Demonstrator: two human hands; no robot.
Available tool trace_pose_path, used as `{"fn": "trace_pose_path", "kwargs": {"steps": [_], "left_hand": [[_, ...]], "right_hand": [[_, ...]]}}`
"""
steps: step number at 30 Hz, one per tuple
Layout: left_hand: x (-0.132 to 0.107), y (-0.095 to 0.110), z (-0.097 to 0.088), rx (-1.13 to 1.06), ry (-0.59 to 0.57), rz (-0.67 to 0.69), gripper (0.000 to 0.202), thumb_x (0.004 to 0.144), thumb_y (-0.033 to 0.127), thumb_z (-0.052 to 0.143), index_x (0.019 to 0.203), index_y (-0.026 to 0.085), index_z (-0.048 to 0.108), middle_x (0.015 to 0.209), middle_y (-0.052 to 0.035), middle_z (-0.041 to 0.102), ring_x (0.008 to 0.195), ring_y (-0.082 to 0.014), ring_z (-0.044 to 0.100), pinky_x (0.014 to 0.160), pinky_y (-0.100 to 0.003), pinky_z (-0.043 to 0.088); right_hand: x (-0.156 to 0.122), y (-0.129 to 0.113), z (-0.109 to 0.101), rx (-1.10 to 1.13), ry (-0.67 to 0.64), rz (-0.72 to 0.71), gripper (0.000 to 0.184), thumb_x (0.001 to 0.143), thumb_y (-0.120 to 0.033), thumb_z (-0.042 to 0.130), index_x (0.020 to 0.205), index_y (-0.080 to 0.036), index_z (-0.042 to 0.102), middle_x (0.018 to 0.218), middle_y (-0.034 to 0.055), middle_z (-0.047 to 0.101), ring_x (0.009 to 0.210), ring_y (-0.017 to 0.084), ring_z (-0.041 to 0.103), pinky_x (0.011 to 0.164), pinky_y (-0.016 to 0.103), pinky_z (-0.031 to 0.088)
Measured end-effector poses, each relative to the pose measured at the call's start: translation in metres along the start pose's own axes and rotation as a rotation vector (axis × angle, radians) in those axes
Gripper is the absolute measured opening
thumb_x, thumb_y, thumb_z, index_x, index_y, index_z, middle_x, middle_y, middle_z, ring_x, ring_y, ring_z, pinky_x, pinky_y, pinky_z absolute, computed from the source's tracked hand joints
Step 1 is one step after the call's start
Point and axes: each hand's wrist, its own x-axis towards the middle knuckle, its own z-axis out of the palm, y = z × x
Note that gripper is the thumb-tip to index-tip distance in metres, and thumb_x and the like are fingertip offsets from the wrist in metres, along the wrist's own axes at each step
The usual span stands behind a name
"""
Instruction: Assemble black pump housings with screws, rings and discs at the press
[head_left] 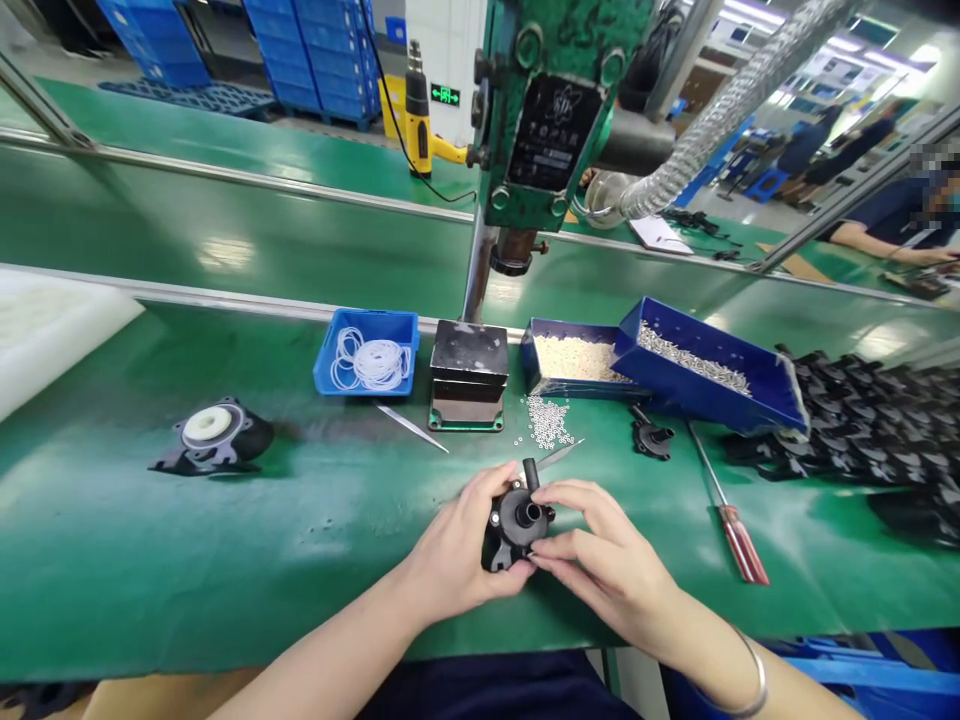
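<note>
Wrapped around a black plastic pump housing [517,520] is my left hand [461,545], thumb in front and fingers behind. The housing has a round cover with short pipe stubs, and small light screw-like spots show on its rim. On its right side, my right hand [611,555] has thumb and a finger pinched at the cover's lower edge; a tiny pale bit shows there, too small to name. Another finger of that hand touches near the upper stub. Just behind lie tweezers [559,454] and a scatter of small rings [549,422].
A press [559,120] stands over a metal block [469,375]. Around are a blue bin of white rings [324,372], a bin of pale pieces [531,350], a screw bin [697,385], a screwdriver [739,535], black housings [862,410] and a black part [247,435]. A person [892,225] sits far right.
</note>
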Motion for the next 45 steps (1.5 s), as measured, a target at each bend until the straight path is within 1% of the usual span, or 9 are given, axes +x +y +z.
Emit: {"fn": "trace_pose_path", "kwargs": {"steps": [6,10,19,25,29,32,39,43,45], "left_hand": [[0.004,0.005,-0.002,-0.011,-0.014,0.049,0.084,0.076,0.02,0.072,0.147,0.027,0.027,0.139,-0.0113,0.046,0.129,-0.0257,0.05,0.106,-0.042,0.049],[0.005,0.004,-0.004,-0.013,-0.01,0.081,0.068,0.076,0.019,0.073,0.135,0.027,0.042,0.136,-0.0102,0.046,0.127,-0.0242,0.052,0.102,-0.038,0.051],[0.001,0.002,-0.003,0.011,-0.005,0.104,0.059,0.075,0.023,0.074,0.127,0.023,0.047,0.136,-0.0138,0.048,0.127,-0.0256,0.054,0.1,-0.039,0.052],[0.004,0.004,-0.004,0.02,0.008,0.117,0.061,0.073,0.019,0.075,0.127,0.023,0.046,0.136,-0.0133,0.048,0.125,-0.0254,0.056,0.1,-0.039,0.053],[0.001,0.002,0.0,0.056,0.022,0.119,0.061,0.077,0.025,0.075,0.13,0.024,0.043,0.137,-0.0145,0.047,0.125,-0.0264,0.056,0.099,-0.041,0.055],[-0.002,0.0,0.005,0.115,0.046,0.143,0.071,0.077,0.034,0.078,0.134,0.024,0.038,0.139,-0.0175,0.044,0.124,-0.0295,0.057,0.098,-0.046,0.056],[-0.014,-0.004,0.012,0.289,0.006,0.265,0.087,0.079,0.042,0.077,0.147,0.018,0.027,0.139,-0.0246,0.042,0.129,-0.0379,0.054,0.099,-0.05,0.056],[-0.029,-0.022,0.018,0.286,-0.009,0.225,0.085,0.08,0.026,0.073,0.153,0.028,0.028,0.145,-0.0199,0.042,0.129,-0.0374,0.056,0.096,-0.045,0.059],[-0.03,-0.04,0.02,0.247,-0.005,0.236,0.081,0.083,0.02,0.068,0.152,0.039,0.03,0.145,-0.014,0.046,0.123,-0.0341,0.062,0.091,-0.042,0.062]], "right_hand": [[-0.002,0.001,0.001,-0.094,0.041,-0.136,0.035,0.088,-0.003,0.066,0.119,-0.016,0.061,0.133,0.015,0.055,0.123,0.028,0.052,0.095,0.05,0.051],[-0.003,0.001,0.005,-0.099,0.069,-0.128,0.038,0.086,-0.001,0.067,0.121,-0.015,0.06,0.133,0.0149,0.055,0.122,0.028,0.054,0.093,0.049,0.052],[-0.015,-0.007,-0.005,-0.384,-0.095,-0.296,0.035,0.087,-0.005,0.066,0.121,-0.007,0.065,0.128,0.0141,0.066,0.134,0.033,0.047,0.104,0.051,0.044],[-0.024,-0.006,-0.002,-0.33,-0.178,-0.142,0.045,0.091,-0.006,0.052,0.134,-0.017,0.057,0.149,0.0162,0.048,0.143,0.035,0.036,0.105,0.058,0.044],[-0.03,-0.009,0.005,-0.237,-0.042,-0.046,0.047,0.087,-0.001,0.054,0.131,-0.02,0.056,0.158,0.0185,0.029,0.141,0.036,0.037,0.103,0.058,0.044],[-0.031,-0.014,0.011,-0.241,0.012,0.029,0.051,0.087,-0.007,0.06,0.135,-0.023,0.053,0.153,0.0178,0.035,0.136,0.034,0.042,0.101,0.056,0.046],[-0.022,-0.027,0.018,-0.343,-0.048,0.133,0.053,0.086,-0.034,0.068,0.136,-0.023,0.056,0.144,0.0162,0.05,0.116,0.034,0.054,0.089,0.054,0.053],[-0.026,-0.031,0.03,-0.447,0.023,0.101,0.048,0.088,-0.049,0.063,0.124,-0.018,0.064,0.133,0.0187,0.06,0.099,0.027,0.063,0.075,0.041,0.06],[-0.03,-0.028,0.033,-0.543,0.063,0.053,0.038,0.092,-0.047,0.058,0.118,-0.02,0.066,0.126,0.014,0.065,0.099,0.023,0.065,0.071,0.031,0.061]]}}
